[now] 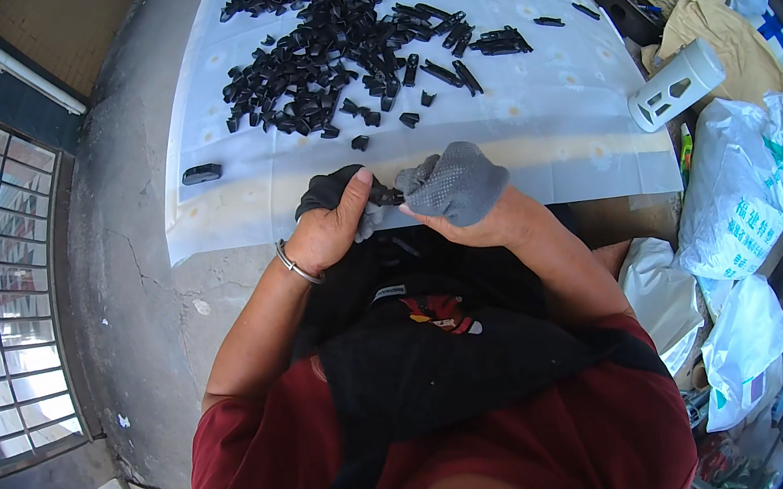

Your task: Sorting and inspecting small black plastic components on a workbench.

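Both my hands meet over the near edge of the table, in gloves that leave the thumbs bare. Between them is a small black plastic piece (387,197). My left hand (337,204), in a dark glove with a bracelet at the wrist, is closed round it with the thumb on top. From the other side my right hand (454,185), in a grey dotted glove, pinches its end. Fingers hide most of the piece, so its full shape cannot be made out. Beyond my hands lies a big spread of small black plastic parts (300,73), some short, some long.
A pale flowered cloth (572,112) covers the table. One black part (201,174) lies apart at its left. A white cylinder with cut-outs (677,85) lies at the right edge. Beside the table are stuffed white sacks (731,190); a barred window (0,276) is at left.
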The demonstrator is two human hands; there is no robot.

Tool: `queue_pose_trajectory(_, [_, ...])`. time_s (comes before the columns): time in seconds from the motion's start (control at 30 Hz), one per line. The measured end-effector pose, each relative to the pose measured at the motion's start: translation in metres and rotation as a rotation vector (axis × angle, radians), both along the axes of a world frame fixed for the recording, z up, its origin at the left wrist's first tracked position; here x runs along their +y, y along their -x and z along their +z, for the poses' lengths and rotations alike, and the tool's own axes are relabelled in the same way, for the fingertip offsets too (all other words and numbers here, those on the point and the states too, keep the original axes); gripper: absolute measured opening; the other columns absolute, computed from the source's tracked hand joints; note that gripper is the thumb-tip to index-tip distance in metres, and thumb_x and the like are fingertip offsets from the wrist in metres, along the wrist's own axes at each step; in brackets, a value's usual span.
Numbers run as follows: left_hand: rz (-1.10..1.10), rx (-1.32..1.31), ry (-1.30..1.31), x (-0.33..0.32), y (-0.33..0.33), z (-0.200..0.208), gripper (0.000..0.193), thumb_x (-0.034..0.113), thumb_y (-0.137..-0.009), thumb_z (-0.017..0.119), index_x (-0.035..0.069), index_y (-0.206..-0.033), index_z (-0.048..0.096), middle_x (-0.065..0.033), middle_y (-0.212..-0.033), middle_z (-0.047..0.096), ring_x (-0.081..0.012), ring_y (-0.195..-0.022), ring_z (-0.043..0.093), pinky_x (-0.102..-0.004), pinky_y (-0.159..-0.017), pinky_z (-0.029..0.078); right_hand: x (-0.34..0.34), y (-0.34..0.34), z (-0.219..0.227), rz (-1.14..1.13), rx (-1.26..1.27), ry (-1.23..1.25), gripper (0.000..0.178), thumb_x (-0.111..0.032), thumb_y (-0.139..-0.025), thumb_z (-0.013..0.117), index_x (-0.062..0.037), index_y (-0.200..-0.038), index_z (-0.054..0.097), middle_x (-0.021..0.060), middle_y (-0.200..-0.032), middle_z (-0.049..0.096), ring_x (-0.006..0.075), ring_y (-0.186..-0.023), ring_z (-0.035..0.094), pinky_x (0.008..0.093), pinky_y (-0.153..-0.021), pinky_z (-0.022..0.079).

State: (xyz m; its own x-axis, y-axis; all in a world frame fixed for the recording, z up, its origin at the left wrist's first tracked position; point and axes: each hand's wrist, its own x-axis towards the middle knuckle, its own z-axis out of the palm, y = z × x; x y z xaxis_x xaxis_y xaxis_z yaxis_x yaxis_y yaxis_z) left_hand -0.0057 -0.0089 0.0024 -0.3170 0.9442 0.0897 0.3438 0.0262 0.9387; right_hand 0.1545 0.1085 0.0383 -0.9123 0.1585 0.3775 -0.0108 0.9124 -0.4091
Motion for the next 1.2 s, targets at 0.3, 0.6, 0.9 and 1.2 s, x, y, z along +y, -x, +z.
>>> queue_pose_trajectory(0.3, [0.079, 0.143, 0.028, 0.002, -0.007, 0.004, 0.038, 0.030, -0.092, 0.038, 0.000, -0.078, 0.057, -0.0180, -0.063, 0.056, -0.0331, -0.060, 0.054, -0.0369, -0.057, 0.042, -0.008, 0.000, -0.013, -0.112, 0.105, -0.214, 0.012, -0.020, -0.076, 0.060, -0.0083, -0.080, 0.061, 0.0063, -0.077, 0.060, 0.0259, -0.069, 0.056, 0.0365, -0.061, 0.042])
queue_pose_trajectory(0.6, [0.112, 0.182, -0.045, 0.005, -0.009, 0.004, 0.035, 0.026, -0.092, 0.038, 0.001, -0.074, 0.056, -0.0189, -0.064, 0.055, -0.0372, -0.059, 0.053, -0.0391, -0.055, 0.042, -0.005, -0.002, -0.026, -0.111, 0.134, -0.283, 0.008, -0.017, -0.073, 0.058, -0.0109, -0.077, 0.059, 0.0058, -0.072, 0.057, 0.0242, -0.065, 0.055, 0.0370, -0.057, 0.040])
queue_pose_trajectory(0.9, [0.087, 0.507, -0.075, 0.001, -0.020, 0.004, 0.032, 0.024, -0.090, 0.040, 0.001, -0.074, 0.055, -0.0206, -0.069, 0.057, -0.0396, -0.067, 0.054, -0.0451, -0.060, 0.042, -0.021, 0.009, -0.042, -0.096, 0.023, -0.219, 0.016, -0.017, -0.073, 0.054, -0.0126, -0.086, 0.063, 0.0076, -0.086, 0.060, 0.0262, -0.080, 0.057, 0.0404, -0.072, 0.045])
queue_pose_trajectory(1.2, [0.239, 0.946, -0.054, 0.028, 0.025, -0.003, 0.026, 0.026, -0.080, 0.055, 0.004, -0.093, 0.061, -0.0158, -0.081, 0.061, -0.0315, -0.073, 0.060, -0.0382, -0.068, 0.048, 0.085, 0.012, -0.029, -0.587, -0.252, -0.224, 0.029, -0.026, -0.081, 0.051, -0.0059, -0.099, 0.060, 0.0178, -0.097, 0.059, 0.0330, -0.093, 0.054, 0.0421, -0.081, 0.042])
